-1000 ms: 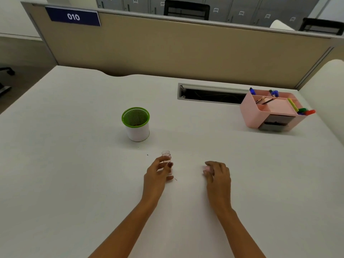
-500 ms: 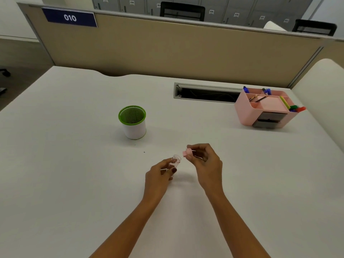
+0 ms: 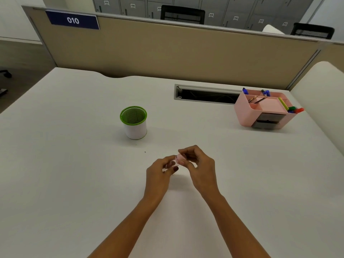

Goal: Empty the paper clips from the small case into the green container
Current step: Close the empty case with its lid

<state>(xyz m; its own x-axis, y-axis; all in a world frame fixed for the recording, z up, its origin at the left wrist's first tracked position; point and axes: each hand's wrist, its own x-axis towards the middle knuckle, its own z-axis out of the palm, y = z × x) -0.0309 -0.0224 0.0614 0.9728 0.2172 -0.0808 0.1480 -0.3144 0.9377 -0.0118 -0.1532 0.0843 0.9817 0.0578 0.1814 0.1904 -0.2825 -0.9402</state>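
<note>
A small clear case [image 3: 170,165] is pinched in my left hand [image 3: 160,175], lifted just above the white desk [image 3: 74,183] near its middle front. My right hand [image 3: 200,164] holds a small pink lid [image 3: 181,158] against the case's open end. Fingers hide most of the case, so I cannot tell whether it holds paper clips. The green container [image 3: 133,122], a white cup with a green mesh rim, stands upright behind and to the left of my hands, well apart from them.
A pink desk organiser [image 3: 264,110] with pens and pencils sits at the back right. A cable slot [image 3: 204,94] opens in the desk behind the hands. A beige partition [image 3: 176,53] closes the far edge. A tiny dark speck [image 3: 145,151] lies near the container.
My left hand lifted the case off the desk. My right hand picked the pink lid up from the desk and brought it across to the case's mouth, so both hands now meet.
</note>
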